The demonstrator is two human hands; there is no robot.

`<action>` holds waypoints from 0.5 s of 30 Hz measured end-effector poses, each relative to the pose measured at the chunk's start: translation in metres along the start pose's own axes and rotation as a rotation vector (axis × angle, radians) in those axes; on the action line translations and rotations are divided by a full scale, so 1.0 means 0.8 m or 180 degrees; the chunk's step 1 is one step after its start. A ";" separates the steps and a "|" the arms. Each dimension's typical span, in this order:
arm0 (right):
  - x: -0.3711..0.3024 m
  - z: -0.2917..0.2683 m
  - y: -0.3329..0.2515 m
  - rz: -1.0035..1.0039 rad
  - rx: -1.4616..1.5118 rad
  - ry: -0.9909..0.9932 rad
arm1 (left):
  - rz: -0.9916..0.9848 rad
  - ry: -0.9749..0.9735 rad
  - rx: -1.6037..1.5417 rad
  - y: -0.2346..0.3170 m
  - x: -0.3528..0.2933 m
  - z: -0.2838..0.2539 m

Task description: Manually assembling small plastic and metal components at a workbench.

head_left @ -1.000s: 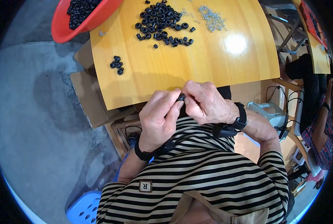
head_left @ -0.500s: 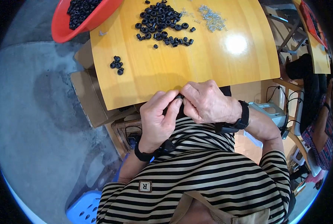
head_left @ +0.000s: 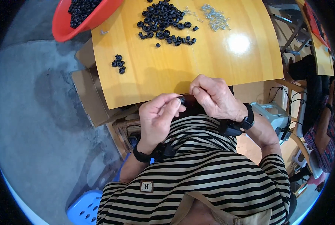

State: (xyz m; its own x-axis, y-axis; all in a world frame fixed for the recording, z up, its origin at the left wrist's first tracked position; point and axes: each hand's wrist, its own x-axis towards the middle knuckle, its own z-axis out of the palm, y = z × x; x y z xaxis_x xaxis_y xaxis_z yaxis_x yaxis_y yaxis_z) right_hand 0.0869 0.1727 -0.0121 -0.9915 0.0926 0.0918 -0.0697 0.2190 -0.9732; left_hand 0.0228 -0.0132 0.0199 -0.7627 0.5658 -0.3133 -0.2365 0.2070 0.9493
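Just past the table's near edge, my left hand (head_left: 156,116) pinches a small round black knob-like part (head_left: 182,100) between thumb and fingertips. My right hand (head_left: 216,99) is a little to its right, apart from it, with thumb and forefinger pressed together; whatever they hold, if anything, is too small to make out. A heap of similar black parts (head_left: 162,20) lies on the far half of the yellow wooden table (head_left: 145,80). Right of that heap is a scatter of tiny shiny, spring-like pieces (head_left: 215,18). Several black parts (head_left: 118,63) form a small group at the left.
A red basin (head_left: 96,25) full of black parts overhangs the table's far left corner. Below the left edge stands a cardboard box (head_left: 87,95). A blue stool (head_left: 84,208) is at lower left, a pale stool (head_left: 272,114) at right. Another person's arm (head_left: 323,129) shows farther right.
My hands have come apart: the right has drawn away to the right from the black part. The left still pinches that part, which now shows more plainly.
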 end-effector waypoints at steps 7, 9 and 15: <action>-0.004 0.009 -0.012 -0.0244 0.0361 0.0019 | -0.0099 -0.0097 -0.0780 -0.005 0.005 -0.002; -0.006 0.012 -0.010 -0.0154 0.0505 0.0101 | -0.0151 -0.0150 -0.0599 -0.003 0.004 -0.003; -0.008 0.010 -0.016 0.0153 0.0684 0.0105 | 0.0069 0.0047 -0.0542 -0.003 0.000 0.002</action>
State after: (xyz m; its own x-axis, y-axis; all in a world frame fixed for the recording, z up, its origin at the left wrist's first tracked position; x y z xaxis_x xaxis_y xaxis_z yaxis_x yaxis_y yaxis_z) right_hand 0.0932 0.1618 -0.0020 -0.9903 0.1306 0.0477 -0.0478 0.0019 -0.9989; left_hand 0.0243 -0.0121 0.0178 -0.7772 0.5566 -0.2936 -0.3176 0.0559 0.9466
